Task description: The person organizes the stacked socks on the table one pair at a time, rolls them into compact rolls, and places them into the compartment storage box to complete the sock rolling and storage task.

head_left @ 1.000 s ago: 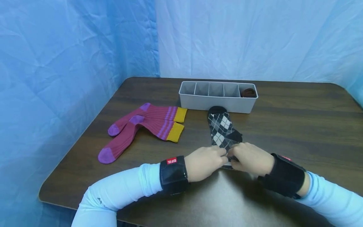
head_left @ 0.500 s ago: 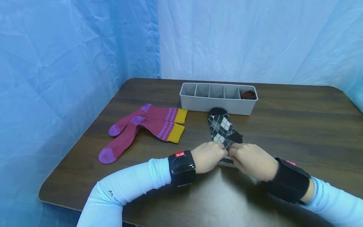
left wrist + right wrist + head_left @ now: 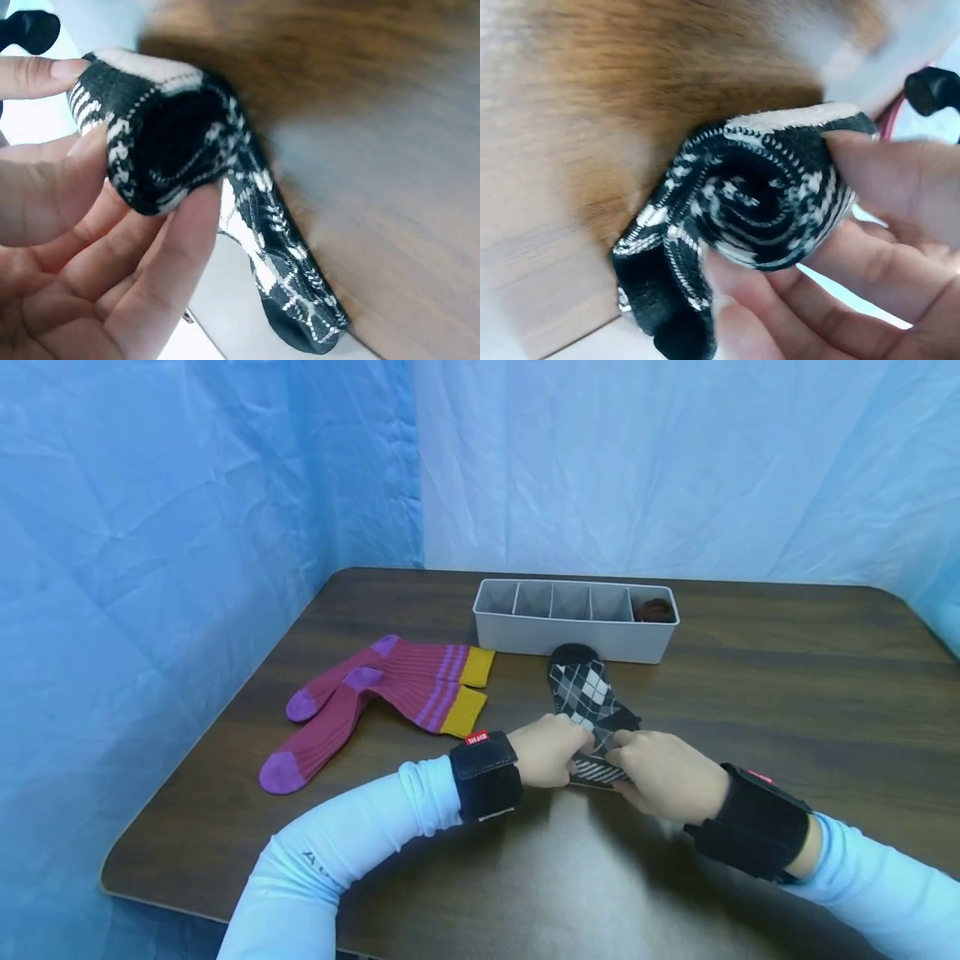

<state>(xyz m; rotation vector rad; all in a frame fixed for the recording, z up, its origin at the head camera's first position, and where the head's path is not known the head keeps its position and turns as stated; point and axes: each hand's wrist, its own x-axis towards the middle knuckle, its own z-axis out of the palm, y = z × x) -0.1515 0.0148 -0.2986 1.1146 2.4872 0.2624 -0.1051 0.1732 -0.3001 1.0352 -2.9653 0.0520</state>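
Note:
A black, grey and white argyle sock (image 3: pixel 587 689) lies lengthwise before the grey box, its black toe pointing at the box. Its near end is wound into a roll (image 3: pixel 180 142). My left hand (image 3: pixel 549 752) grips the left end of this roll between thumb and fingers. At the opposite end, my right hand (image 3: pixel 667 774) pinches the roll, thumb on one side and fingers curled beneath. Spiral layers of knit show in the right wrist view at the rolled end (image 3: pixel 757 195). Between the hands, a striped band of the sock shows in the head view.
Behind the sock stands a grey divided box (image 3: pixel 573 637) with a dark brown rolled item (image 3: pixel 654 611) in its rightmost compartment. Two maroon socks (image 3: pixel 405 681) with purple toes and yellow cuffs lie to the left on the dark wooden table (image 3: pixel 787 693). Blue sheeting hangs behind.
The near end of the argyle sock has been rolled slightly farther toward the toe. My left hand has moved forward; my right hand has shifted only slightly. Striped knit now shows between them.

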